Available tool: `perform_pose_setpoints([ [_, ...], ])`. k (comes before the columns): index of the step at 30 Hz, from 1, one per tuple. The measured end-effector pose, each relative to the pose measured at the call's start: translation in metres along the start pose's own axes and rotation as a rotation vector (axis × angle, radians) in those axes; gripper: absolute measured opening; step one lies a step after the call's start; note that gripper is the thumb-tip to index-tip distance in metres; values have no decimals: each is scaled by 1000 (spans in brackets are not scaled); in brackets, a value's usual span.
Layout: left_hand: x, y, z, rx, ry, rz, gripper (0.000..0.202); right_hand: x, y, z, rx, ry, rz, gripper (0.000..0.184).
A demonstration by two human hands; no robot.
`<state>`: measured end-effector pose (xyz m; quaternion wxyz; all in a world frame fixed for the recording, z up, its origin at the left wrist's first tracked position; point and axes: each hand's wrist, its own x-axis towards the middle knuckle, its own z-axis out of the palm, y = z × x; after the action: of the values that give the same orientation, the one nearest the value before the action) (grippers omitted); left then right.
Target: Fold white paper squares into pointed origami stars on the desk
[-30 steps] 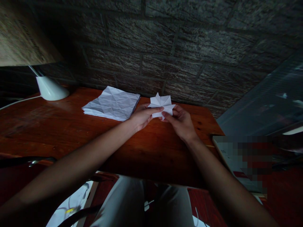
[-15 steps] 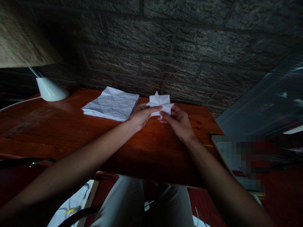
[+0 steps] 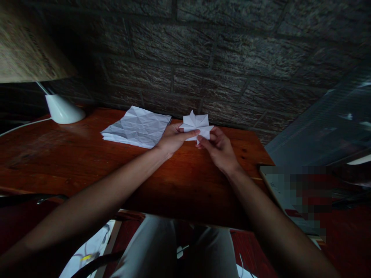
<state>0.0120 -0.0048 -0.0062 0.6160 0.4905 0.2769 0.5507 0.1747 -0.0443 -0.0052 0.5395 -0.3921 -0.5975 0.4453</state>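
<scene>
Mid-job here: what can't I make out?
All in the head view:
Folded paper: underside hidden by its upper face.
Left hand and right hand: some fingers hidden behind the paper.
Paper stack: lower layers covered by the top one.
Lampshade: lettering blurred; left side cut off by the frame edge.
Pixelated patch at right: contents masked.

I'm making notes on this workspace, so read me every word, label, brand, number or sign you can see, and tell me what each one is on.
Nothing can be read for certain.
Lampshade: a dark line of print, too blurred to read.
Pale board at the right: small marks, too small to make out.
Folded paper and creased paper stack: no writing visible.
</scene>
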Motion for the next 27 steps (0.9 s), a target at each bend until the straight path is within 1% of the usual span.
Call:
perform_pose_setpoints([
  [3,1,-1,-1,28,-32,-25,27,0,0,0,-11,4,-24,37],
  [6,2,-1,-3,21,-61,-46,27,1,1,-1,-3,15,-12,38],
  [11,2,-2,-2,-10,-36,-47,27,3,2,-2,42,17,40,47],
  [16,1,-4,-1,1,-56,-42,27,3,2,-3,43,35,42,41],
  [20,0,-4,0,9,-59,-21,36,2,4,-4,27,45,56,40],
  [23,0,-3,0,39,-36,-1,36,2,4,-5,24,18,74,39],
  [27,1,-2,0,35,-17,-23,35,3,2,-6,6,-32,77,44],
])
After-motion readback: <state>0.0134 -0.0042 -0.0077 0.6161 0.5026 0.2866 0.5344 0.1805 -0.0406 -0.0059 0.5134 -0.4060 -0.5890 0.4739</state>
